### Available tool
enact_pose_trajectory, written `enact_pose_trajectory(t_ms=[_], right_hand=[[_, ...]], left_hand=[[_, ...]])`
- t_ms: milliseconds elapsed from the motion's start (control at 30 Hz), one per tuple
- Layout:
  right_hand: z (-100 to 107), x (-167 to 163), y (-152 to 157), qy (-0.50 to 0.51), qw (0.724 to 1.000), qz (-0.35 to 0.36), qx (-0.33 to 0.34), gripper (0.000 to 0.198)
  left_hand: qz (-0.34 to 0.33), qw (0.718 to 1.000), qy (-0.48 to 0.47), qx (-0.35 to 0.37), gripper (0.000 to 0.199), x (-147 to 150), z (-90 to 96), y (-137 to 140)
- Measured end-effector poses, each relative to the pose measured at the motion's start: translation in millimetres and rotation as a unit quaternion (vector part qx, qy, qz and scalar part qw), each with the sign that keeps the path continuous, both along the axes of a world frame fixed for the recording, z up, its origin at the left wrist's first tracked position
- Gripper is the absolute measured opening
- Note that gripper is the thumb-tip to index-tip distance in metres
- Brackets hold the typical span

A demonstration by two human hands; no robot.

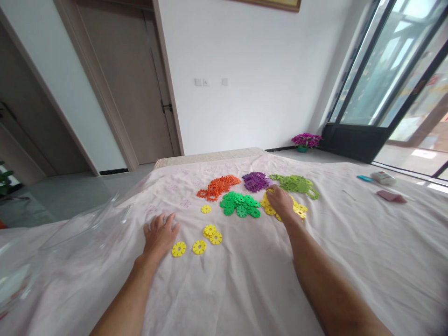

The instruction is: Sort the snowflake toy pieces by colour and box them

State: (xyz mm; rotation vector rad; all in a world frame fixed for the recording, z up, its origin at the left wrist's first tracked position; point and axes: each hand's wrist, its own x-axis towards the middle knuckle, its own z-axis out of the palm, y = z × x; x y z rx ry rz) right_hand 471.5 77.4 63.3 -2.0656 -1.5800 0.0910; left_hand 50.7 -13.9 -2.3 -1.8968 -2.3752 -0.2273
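Note:
My left hand (pixel 161 234) lies on the pale cloth with its fingers spread, holding nothing. Close to its right are several loose yellow slotted discs (pixel 199 247), two or more of them overlapping, and a single yellow disc (pixel 206 209) sits farther back. My right hand (pixel 280 200) reaches into a pile of yellow discs (pixel 299 210), its fingers closed around a yellow disc (pixel 269 190) at the pile's far left edge. The hand covers part of that pile. Beside it are a green disc pile (pixel 241 205), purple pieces (pixel 256 181), orange pieces (pixel 219 186) and light green pieces (pixel 296 184).
Clear plastic packaging (pixel 87 224) lies at the left on the cloth-covered surface (pixel 238 289). To the right are a white packet (pixel 383 178), a light blue item (pixel 364 178) and a pinkish folded piece (pixel 391 196). Purple flowers (pixel 306 140) stand by the wall.

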Motion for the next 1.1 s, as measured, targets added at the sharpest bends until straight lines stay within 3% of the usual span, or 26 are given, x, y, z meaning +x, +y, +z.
enact_pose_trajectory(t_ms=[100,200,300,400,500,667,900,1100], right_hand=[[4,24,0,-0.007,0.998,-0.052,-0.023,0.036],[3,33,3,-0.019,0.996,-0.085,0.019,0.037],[-3,24,4,-0.042,0.998,-0.029,0.046,0.039],[-13,7,4,-0.07,0.996,0.048,0.029,0.037],[-24,-4,4,-0.104,0.991,0.082,0.017,0.033],[-38,0,5,-0.138,0.987,0.084,-0.008,0.031],[-47,13,7,-0.162,0.986,0.042,0.007,0.032],[-39,-1,4,-0.143,0.982,0.055,0.11,0.031]], left_hand=[[-0.001,1.0,0.002,0.004,0.052,0,-0.6,0],[-0.001,1.0,0.003,0.005,0.052,0,-1.2,0],[0.0,1.0,0.006,0.005,0.052,0,-1.8,1],[0.002,1.0,0.008,0.002,0.053,0,-2.1,1],[-0.001,1.0,0.007,0.001,0.053,0,-2.0,1],[-0.002,1.0,0.006,0.008,0.052,1,-1.0,0],[-0.003,1.0,0.007,0.016,0.05,1,-0.4,-1],[-0.006,1.0,0.012,0.017,0.05,0,-2.6,0]])
